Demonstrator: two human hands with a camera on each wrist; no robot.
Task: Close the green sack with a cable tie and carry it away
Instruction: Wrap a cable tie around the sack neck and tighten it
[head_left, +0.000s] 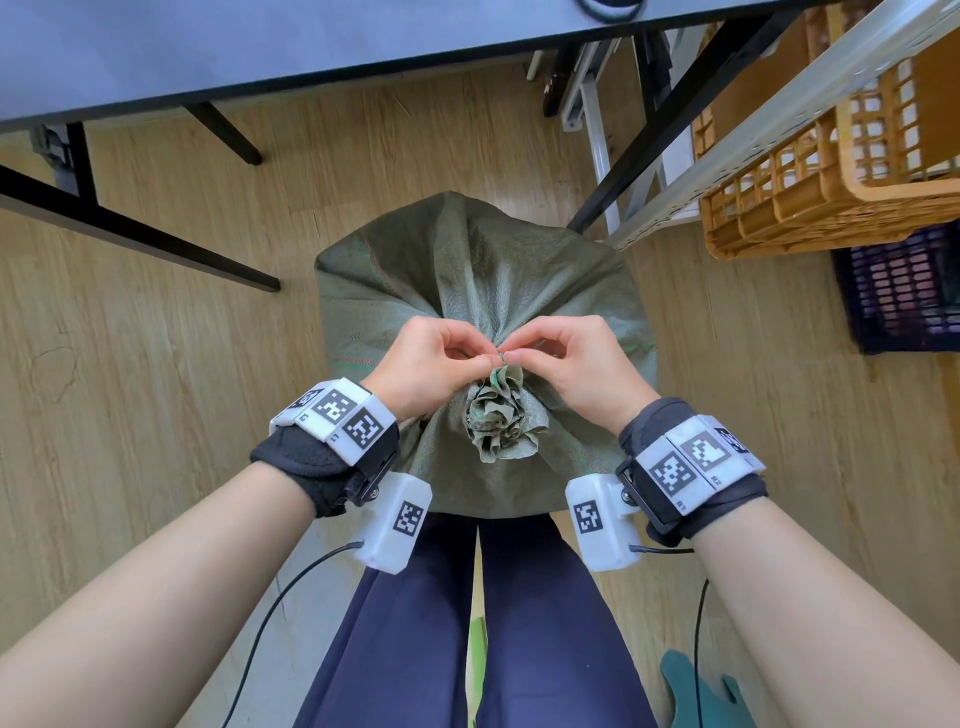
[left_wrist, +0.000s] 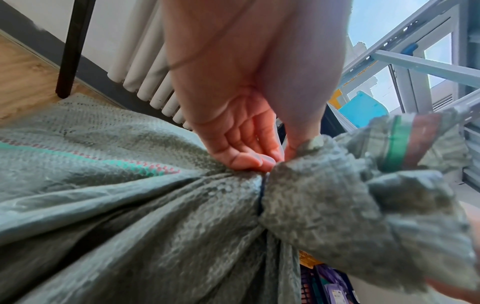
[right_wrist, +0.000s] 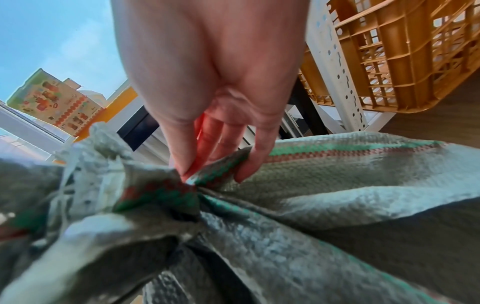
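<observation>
— Green and woven, is that the sack?
— Yes. It stands on the wooden floor, by the person's legs. Its top is bunched into a crinkly frill.
— What are the hands doing?
— The left hand and right hand both pinch the thin cable tie at the sack's neck.
</observation>
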